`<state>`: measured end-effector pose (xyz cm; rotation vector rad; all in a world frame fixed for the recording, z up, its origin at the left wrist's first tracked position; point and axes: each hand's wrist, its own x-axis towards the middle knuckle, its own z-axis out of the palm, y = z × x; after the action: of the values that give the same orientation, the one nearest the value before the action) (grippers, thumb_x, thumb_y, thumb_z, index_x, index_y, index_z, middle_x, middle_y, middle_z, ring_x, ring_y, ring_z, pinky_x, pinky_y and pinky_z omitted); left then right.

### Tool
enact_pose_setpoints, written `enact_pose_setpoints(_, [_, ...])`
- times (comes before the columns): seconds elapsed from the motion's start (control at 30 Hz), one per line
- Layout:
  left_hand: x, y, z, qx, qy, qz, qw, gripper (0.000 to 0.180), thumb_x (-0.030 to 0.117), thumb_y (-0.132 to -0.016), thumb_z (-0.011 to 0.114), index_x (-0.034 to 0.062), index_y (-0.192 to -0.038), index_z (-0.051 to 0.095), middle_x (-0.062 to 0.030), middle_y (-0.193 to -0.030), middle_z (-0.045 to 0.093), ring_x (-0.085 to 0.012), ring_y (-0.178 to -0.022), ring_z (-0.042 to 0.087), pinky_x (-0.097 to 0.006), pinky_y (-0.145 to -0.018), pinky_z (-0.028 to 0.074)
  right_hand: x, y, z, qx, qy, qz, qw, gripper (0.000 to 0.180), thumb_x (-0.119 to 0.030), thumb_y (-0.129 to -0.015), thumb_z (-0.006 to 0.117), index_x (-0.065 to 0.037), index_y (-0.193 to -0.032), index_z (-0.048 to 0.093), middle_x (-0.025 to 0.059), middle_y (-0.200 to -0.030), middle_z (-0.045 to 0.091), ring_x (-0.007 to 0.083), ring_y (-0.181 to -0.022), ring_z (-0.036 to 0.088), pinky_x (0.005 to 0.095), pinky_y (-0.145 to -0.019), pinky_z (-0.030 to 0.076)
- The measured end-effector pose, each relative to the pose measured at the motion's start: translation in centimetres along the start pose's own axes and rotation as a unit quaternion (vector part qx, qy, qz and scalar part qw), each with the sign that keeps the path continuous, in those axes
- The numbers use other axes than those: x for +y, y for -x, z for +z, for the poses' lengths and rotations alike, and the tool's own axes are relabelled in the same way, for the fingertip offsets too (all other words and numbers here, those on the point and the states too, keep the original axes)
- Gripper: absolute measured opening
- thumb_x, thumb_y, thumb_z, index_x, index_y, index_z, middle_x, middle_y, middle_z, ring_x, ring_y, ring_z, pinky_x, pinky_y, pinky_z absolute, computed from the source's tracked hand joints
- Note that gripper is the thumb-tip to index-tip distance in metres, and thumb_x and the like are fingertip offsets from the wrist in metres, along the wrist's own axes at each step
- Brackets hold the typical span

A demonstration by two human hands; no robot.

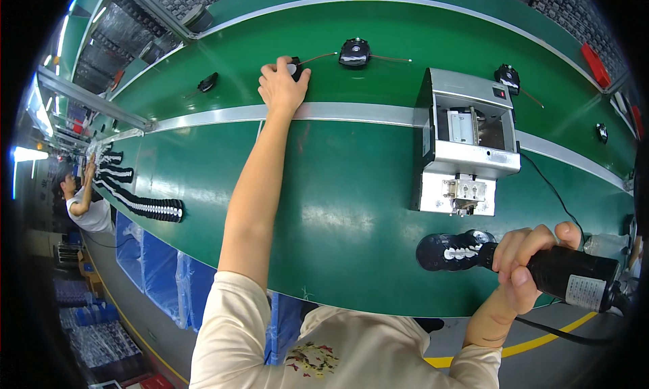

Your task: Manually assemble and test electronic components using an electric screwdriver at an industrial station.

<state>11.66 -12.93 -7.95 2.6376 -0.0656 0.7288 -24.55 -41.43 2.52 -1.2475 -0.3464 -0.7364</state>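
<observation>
My left hand (280, 91) reaches over the green conveyor belt, its fingers closed round a small black device (295, 70) with a thin wire trailing to the right. Most of that device is hidden under the fingers. Low on the right, my right hand (519, 259) grips a black electric screwdriver (573, 275); its front end points left, over a short overlapping row of black round parts (436, 252) with white middles on the green worktable (338, 220). Just beyond those parts stands a silver and black screw feeder (466, 142).
More black devices lie on the belt: one with wires (355, 53), one behind the feeder (507, 78), others at either end. A metal rail (358, 113) divides belt from table. At far left, a co-worker (91, 203) handles long rows of black round parts (145, 205).
</observation>
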Motion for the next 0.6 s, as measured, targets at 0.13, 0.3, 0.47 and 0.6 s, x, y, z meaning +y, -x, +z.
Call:
enact_pose_setpoints(0.13, [-1.3,-0.1,-1.1,-0.005,0.085,0.056,0.995,0.042,0.028,-0.072,0.073,0.015,-0.11,0.065,-0.0194,-0.114,0.053,-0.0364,-0.108,0.05,-0.046,-0.091,0.045,-0.2,0.3,-0.1,0.007,0.006,-0.004,1.0,0.066,-0.002,-0.077,0.069,-0.005,-0.132,0.032,0.004,-0.063,0.049,0.0135,-0.044,0.047,0.0279,-0.044,0.045])
enact_pose_setpoints(0.3, [-0.3,3.0,-11.5,-0.109,0.151,0.088,0.978,0.063,0.017,-0.06,0.075,0.0074,-0.12,0.056,-0.0171,-0.101,0.062,-0.0319,-0.1,0.057,-0.04,-0.086,0.049,-0.8,0.5,-0.8,0.015,-0.008,-0.011,1.0,0.066,-0.001,-0.077,0.068,-0.005,-0.132,0.031,0.0039,-0.063,0.047,0.0135,-0.044,0.046,0.0274,-0.044,0.044])
enact_pose_setpoints(0.47, [2.5,10.0,-20.1,-0.291,-0.016,0.228,0.929,0.072,0.006,-0.058,0.068,0.0073,-0.127,0.049,-0.0173,-0.111,0.06,-0.0339,-0.109,0.051,-0.043,-0.092,0.041,-1.1,0.6,0.6,0.023,-0.016,0.002,1.0,0.064,-0.001,-0.075,0.069,-0.005,-0.128,0.034,0.0037,-0.063,0.047,0.0134,-0.045,0.045,0.0279,-0.044,0.043])
enact_pose_setpoints(0.6, [6.4,16.8,-18.7,-0.401,0.131,0.33,0.845,0.072,0.005,-0.057,0.069,0.0064,-0.126,0.051,-0.0135,-0.121,0.057,-0.0336,-0.116,0.049,-0.048,-0.101,0.037,-1.2,0.4,0.7,0.008,-0.016,0.014,1.0,0.062,0.002,-0.072,0.066,-0.002,-0.126,0.035,0.0036,-0.062,0.046,0.0125,-0.046,0.045,0.0268,-0.046,0.044])
